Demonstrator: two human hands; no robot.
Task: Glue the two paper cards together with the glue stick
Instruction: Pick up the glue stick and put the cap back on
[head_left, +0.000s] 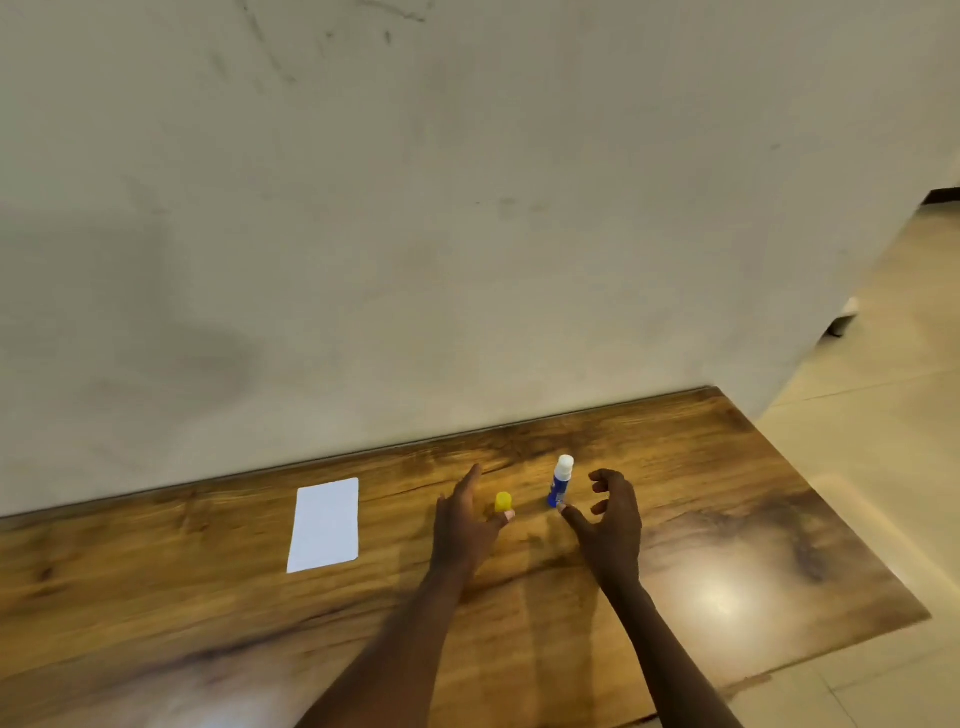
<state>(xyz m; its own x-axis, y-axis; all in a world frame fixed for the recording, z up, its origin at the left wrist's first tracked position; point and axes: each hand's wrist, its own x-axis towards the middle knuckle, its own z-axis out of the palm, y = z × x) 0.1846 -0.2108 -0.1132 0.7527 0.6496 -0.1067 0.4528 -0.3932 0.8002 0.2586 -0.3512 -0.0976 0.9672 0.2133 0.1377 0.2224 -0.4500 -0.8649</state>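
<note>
Glue stick (561, 480) stands uncapped on bench (727, 519), yellow cap (503, 501) beside. I see L hand (465, 525), R hand (613, 525) spread, empty; next prob. grip stick.

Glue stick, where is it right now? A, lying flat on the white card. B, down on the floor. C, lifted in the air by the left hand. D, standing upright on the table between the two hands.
D: the glue stick stands upright on the table between the left hand and the right hand, well apart from the white card.
</note>
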